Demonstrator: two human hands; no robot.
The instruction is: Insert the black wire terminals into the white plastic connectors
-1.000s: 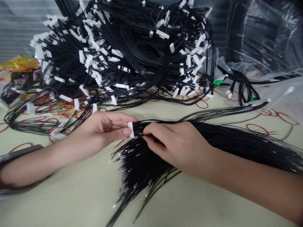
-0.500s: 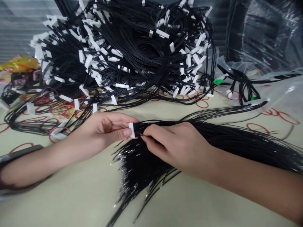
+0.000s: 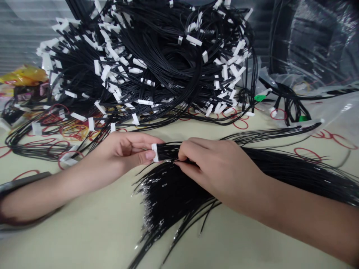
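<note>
A white connector housing (image 3: 155,152) sits between the thumb and fingers of my left hand (image 3: 123,154), with black wires (image 3: 168,150) running out of it to the right. Close by on the right, my right hand (image 3: 221,168) is pinched on black wire; a shiny tip shows just ahead of its fingertips. How many wires it grips is hidden. Below both hands a thick fan of loose black wires (image 3: 176,194) lies on the table, their silvery crimped ends (image 3: 146,209) pointing left.
Behind my hands rises a large heap of black wire harnesses (image 3: 168,67) with white connectors. Red rubber bands (image 3: 308,154) are scattered over the pale table (image 3: 92,239). A yellow plastic bag (image 3: 25,76) lies at far left, clear plastic (image 3: 336,116) at right.
My right hand has slid slightly to the right, away from the connector, baring more wire between the two hands. My left hand keeps hold of the connector, almost unmoved.
</note>
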